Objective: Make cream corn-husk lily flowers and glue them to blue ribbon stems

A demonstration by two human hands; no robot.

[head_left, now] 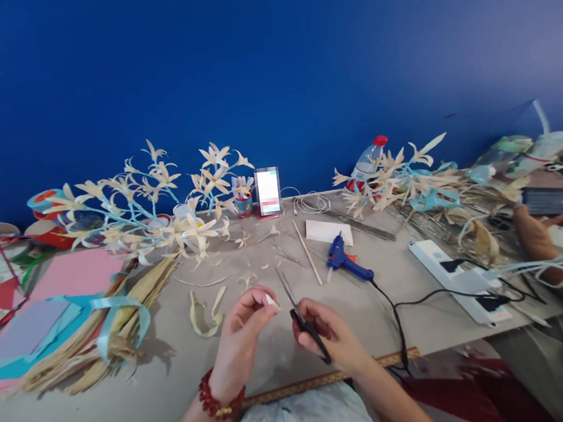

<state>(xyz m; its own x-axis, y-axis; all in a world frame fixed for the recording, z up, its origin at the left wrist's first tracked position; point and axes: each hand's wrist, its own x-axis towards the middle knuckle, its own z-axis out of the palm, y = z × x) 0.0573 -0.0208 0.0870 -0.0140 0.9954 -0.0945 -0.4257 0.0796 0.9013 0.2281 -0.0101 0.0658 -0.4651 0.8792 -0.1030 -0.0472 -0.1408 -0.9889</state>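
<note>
My left hand (246, 329), with a red beaded bracelet at the wrist, pinches a small pale pointed piece (271, 301) that looks like a petal cut from dried husk. Black-handled scissors (310, 332) are in my right hand (330, 333), blades up and leaning left, just right of the pale piece and apart from it. Whether the blades are fully closed is hard to make out. Beyond my hands lie pale scraps and a curled husk strip (205, 320). A blue glue gun (343, 258) rests to the right.
Branches of cream husk flowers (129, 200) stand at the back left, above a husk bundle (88, 339) and coloured paper (74, 273). A phone (268, 192) stands against the blue wall. A power strip (460, 283) with cables lies right, near another person's hands holding a dark device (546, 201).
</note>
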